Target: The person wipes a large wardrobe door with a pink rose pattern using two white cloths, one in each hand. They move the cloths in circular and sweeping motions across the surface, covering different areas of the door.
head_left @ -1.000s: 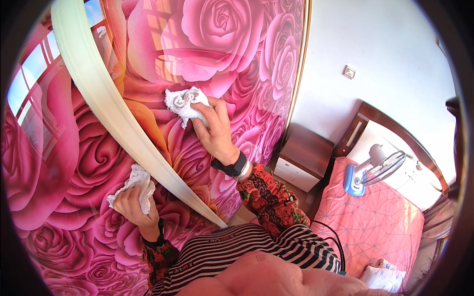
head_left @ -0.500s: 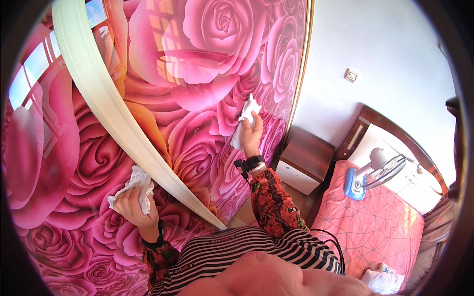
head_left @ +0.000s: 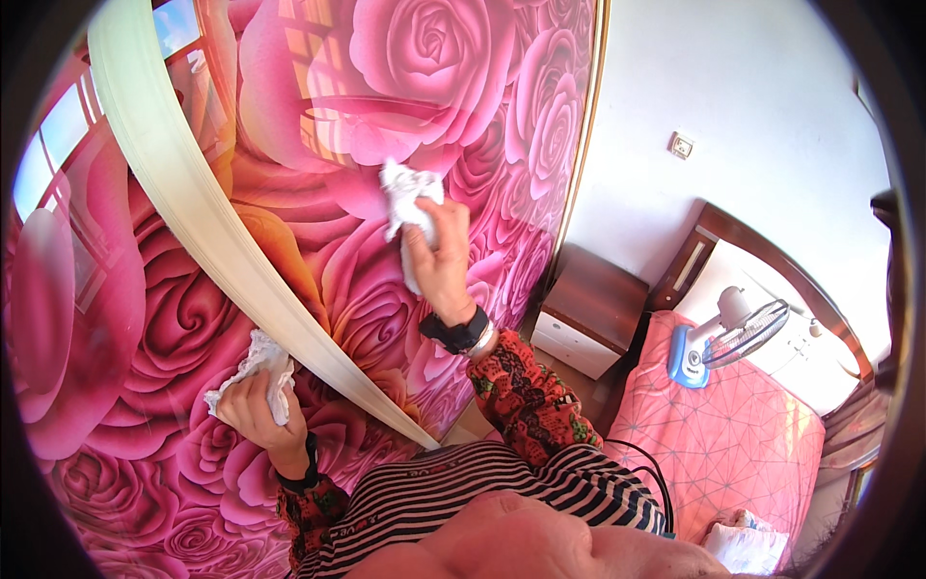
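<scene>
My right hand (head_left: 444, 259) grips a crumpled white cloth (head_left: 409, 191) against the right-hand glossy panel (head_left: 424, 43), which is printed with large pink roses. On the other side of a cream vertical trim strip (head_left: 198, 188), my left hand (head_left: 253, 413) is closed on a second white cloth (head_left: 264, 355). That cloth lies against the left-hand rose panel (head_left: 183, 309). Fingers of both hands are bent over the cloths, partly hiding them. A black band circles each wrist.
A brown and white nightstand (head_left: 593, 299) stands right of the panels. Beyond it is a bed with a pink cover (head_left: 714, 434), where a blue and grey fan (head_left: 690, 357) sits near the headboard (head_left: 719, 232). A socket (head_left: 682, 146) is on the white wall. A black cable (head_left: 656, 473) hangs by my right side.
My right hand has swept its cloth leftward and slightly up across the right panel, toward the trim strip. My left hand and its cloth have barely moved.
</scene>
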### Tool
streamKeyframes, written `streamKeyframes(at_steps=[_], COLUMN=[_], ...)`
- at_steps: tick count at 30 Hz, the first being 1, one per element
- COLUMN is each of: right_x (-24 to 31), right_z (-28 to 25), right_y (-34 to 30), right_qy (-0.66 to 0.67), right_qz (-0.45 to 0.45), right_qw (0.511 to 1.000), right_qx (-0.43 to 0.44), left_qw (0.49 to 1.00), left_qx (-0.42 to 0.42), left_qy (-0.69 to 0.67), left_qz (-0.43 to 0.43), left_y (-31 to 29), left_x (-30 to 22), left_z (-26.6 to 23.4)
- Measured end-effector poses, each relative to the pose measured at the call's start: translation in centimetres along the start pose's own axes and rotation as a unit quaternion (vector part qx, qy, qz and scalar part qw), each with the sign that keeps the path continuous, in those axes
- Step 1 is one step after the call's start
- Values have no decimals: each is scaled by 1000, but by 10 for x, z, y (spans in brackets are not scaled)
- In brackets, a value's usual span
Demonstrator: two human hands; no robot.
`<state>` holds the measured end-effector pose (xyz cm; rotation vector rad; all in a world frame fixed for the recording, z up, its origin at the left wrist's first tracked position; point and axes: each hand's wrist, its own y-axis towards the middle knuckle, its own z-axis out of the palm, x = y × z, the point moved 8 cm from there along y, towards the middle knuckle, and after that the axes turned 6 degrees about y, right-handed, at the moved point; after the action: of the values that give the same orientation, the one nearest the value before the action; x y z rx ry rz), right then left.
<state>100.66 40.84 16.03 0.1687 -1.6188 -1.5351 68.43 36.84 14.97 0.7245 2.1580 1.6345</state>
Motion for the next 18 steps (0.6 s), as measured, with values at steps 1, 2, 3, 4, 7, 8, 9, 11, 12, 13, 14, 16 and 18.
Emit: streamKeyframes(at_steps=[1,2,3,4,7,8,9,11,12,13,14,16,18], right_x=[13,25,33,37,32,26,18,-8,-22,-33,-48,-82,-117], right_z=[6,12,17,19,15,12,8,-4,-11,-18,-25,-39,-52], right_y=[0,-2,-4,-5,-1,1,4,8,8,8,6,-5,-21], right_qy=[19,23,17,17,12,9,8,3,-16,-41,-47,-60,-66], right_qz=[-20,-54,-71,-79,-91,-91,-86,-31,-13,-22,-7,36,71], right_qw=[999,997,995,994,992,993,995,999,1000,999,998,996,993], right_qx=[24,51,69,78,82,78,58,19,-1,-25,-36,-54,-70], left_qw=[1000,1000,1000,1000,1000,1000,1000,1000,1000,1000,1000,1000,1000], left_qx=[-1,-2,-3,-3,-2,-3,-1,0,1,1,0,-1,-2], left_qy=[1,3,4,3,4,5,3,7,7,7,7,8,10], left_qz=[-1,-2,-4,-2,0,0,-1,2,3,4,6,8,8], left_y=[0,0,0,0,0,0,0,0,0,0,1,1,1], left_x=[0,0,0,0,0,0,1,0,0,0,0,-1,-1], left_z=[0,0,0,0,0,0,1,0,0,-1,-1,-1,-1])
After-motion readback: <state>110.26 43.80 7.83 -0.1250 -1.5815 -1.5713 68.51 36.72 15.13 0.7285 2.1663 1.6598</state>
